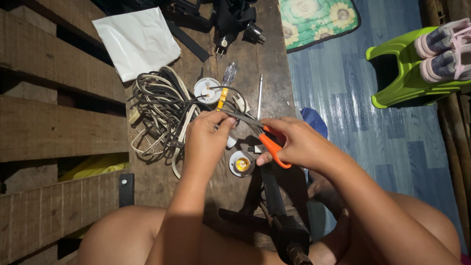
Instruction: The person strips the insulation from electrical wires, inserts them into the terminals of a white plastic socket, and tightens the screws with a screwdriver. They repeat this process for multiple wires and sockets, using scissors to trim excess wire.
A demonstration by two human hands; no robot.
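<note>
nearest to us we see bare knees and two forearms reaching out over a dark wooden bench (274,59), with a black tool (287,230) lying between the legs at the near edge. just beyond it a round lamp socket (242,164) with a brass centre sits on the wood, close under both hands. the right hand (299,142) is closed through the orange handles of a pair of scissors (260,132), fingers curled tight round the grips, the blades pointing left. the left hand (208,137) meets those blades, its fingers pinched narrow on something thin at the blade tips; we cannot tell just what it pinches. to the left of the hands lies a tangled bundle of flat cable (159,110), pale and dark strands looped together. a little farther sit a white round plug base (207,90), a screwdriver with a clear handle (226,81) and a thin metal rod (259,95). farther still, a white plastic sheet (137,41) lies at the far left and black plugs and straps (230,22) at the far edge. off to the right, on the blue floor, stands a green plastic stool (407,73) bearing pink shoes (444,49), with a sunflower mat (316,19) beyond.
</note>
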